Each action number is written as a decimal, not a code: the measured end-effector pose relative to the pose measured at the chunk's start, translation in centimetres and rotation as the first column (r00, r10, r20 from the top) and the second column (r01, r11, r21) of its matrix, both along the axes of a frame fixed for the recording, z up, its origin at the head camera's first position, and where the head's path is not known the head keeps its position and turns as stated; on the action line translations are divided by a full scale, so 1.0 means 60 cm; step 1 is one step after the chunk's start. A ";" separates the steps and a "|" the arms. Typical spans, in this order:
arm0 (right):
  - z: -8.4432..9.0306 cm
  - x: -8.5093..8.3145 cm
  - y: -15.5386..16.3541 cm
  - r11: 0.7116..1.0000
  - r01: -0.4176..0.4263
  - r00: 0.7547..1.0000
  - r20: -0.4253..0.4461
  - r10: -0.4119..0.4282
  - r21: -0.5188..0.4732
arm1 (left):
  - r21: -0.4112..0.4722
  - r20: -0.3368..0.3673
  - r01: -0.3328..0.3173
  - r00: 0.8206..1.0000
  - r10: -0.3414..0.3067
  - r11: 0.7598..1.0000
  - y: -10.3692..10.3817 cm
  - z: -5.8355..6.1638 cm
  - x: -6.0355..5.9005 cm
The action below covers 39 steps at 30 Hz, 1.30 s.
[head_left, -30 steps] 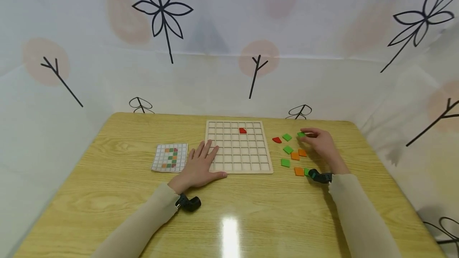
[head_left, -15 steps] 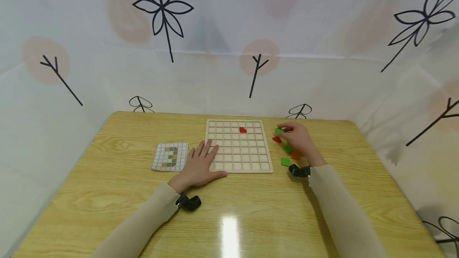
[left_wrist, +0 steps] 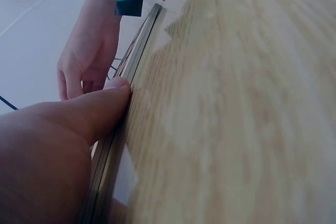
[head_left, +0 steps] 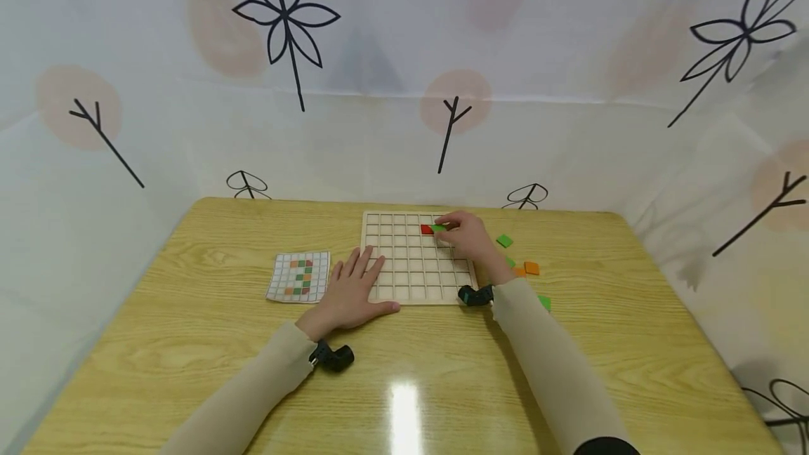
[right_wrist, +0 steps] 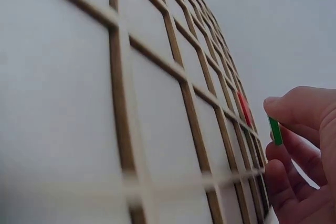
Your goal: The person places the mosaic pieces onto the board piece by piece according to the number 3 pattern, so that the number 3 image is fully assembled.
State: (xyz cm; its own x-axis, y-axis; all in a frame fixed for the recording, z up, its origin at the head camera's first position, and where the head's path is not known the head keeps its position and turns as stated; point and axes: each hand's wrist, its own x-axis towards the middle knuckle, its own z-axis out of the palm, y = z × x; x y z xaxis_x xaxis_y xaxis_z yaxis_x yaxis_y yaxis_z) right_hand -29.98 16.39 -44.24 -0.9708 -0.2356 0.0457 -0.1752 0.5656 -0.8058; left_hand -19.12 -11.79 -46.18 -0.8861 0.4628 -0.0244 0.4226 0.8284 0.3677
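One green tile [head_left: 438,228] was pinched in the right hand [head_left: 466,236] just right of the red tile [head_left: 427,229] on the grid board [head_left: 404,279], while the left hand [head_left: 351,295] lay flat on the board's near-left corner.

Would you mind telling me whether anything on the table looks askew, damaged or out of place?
Nothing stands out. The grid board lies flat and square, the red tile sits in a cell, the pattern card lies beside it, and loose tiles lie scattered right.
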 end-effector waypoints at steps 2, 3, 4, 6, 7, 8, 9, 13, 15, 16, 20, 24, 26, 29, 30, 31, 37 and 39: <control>-0.006 -0.003 -0.014 1.000 -0.001 1.000 0.006 0.001 -0.011 | 0.001 0.001 -0.001 1.000 0.001 1.000 0.000 0.000 0.000; -0.009 -0.003 -0.021 1.000 -0.002 1.000 0.004 0.002 -0.014 | 0.001 0.002 -0.003 1.000 0.003 1.000 0.001 0.000 0.000; -0.011 -0.004 -0.027 1.000 -0.002 1.000 -0.002 0.002 -0.022 | 0.000 0.002 -0.004 1.000 0.004 1.000 0.001 -0.001 0.000; -0.016 -0.007 -0.038 0.999 0.001 1.000 -0.016 -0.002 -0.037 | 0.000 0.003 -0.006 1.000 0.006 1.000 0.002 -0.001 0.000; -0.019 -0.008 -0.043 0.999 0.003 1.000 -0.022 -0.004 -0.048 | 0.000 0.004 -0.007 1.000 0.007 1.000 0.002 -0.001 0.000; -0.021 -0.009 -0.048 0.998 0.008 1.000 -0.029 -0.010 -0.055 | 0.000 0.006 -0.007 1.000 0.007 1.000 0.003 0.000 0.000; -0.022 -0.009 -0.052 0.998 0.014 0.999 -0.033 -0.016 -0.060 | 0.000 0.009 -0.007 1.000 0.007 1.000 0.003 0.000 0.000; -0.029 -0.010 -0.068 0.995 0.049 0.998 -0.038 -0.053 -0.091 | 0.003 0.008 -0.007 1.000 0.007 1.000 0.004 0.000 0.000; -0.032 -0.010 -0.074 0.992 0.074 0.996 -0.038 -0.078 -0.105 | 0.008 0.000 -0.007 1.000 0.007 1.000 0.004 0.001 0.000; -0.033 -0.010 -0.077 0.990 0.083 0.995 -0.042 -0.088 -0.112 | 0.011 -0.002 -0.007 1.000 0.007 1.000 0.004 0.001 0.000; -0.037 -0.010 -0.084 0.983 0.120 0.991 -0.051 -0.128 -0.136 | 0.024 -0.009 -0.007 1.000 0.007 1.000 0.002 0.000 0.000; -0.040 -0.009 -0.087 0.981 0.129 0.988 -0.066 -0.140 -0.146 | 0.022 -0.013 -0.004 1.000 0.004 1.000 0.000 -0.001 0.000; -0.042 -0.008 -0.088 0.982 0.124 0.988 -0.078 -0.136 -0.143 | 0.013 -0.014 -0.004 1.000 0.004 1.000 -0.001 -0.001 0.000; -0.046 -0.009 -0.088 0.986 0.114 0.986 -0.105 -0.127 -0.122 | 0.015 -0.012 -0.003 1.000 0.003 1.000 -0.002 0.000 0.000; -0.047 -0.009 -0.088 0.987 0.111 0.986 -0.115 -0.124 -0.115 | 0.015 -0.012 -0.002 1.000 0.002 1.000 -0.002 0.000 0.000; -0.047 -0.009 -0.088 0.988 0.108 0.985 -0.123 -0.121 -0.109 | 0.018 -0.011 0.000 1.000 0.000 1.000 -0.002 0.001 0.001; -0.045 -0.006 -0.085 0.990 0.093 0.984 -0.144 -0.108 -0.106 | 0.023 -0.006 -0.001 1.000 0.001 1.000 -0.001 0.001 0.003; -0.044 -0.005 -0.085 0.989 0.094 0.985 -0.131 -0.109 -0.117 | 0.018 -0.005 -0.005 1.000 0.006 1.000 0.000 0.001 0.004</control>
State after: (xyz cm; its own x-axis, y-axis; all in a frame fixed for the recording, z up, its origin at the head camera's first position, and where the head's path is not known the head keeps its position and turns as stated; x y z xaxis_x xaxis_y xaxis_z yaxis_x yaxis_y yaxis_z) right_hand -30.26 11.31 -46.89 -0.9721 -0.1224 0.1999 -0.2344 0.4951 -0.8366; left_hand -18.90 -11.81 -46.12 -0.8888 0.4582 -0.0115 0.4200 0.8241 0.3802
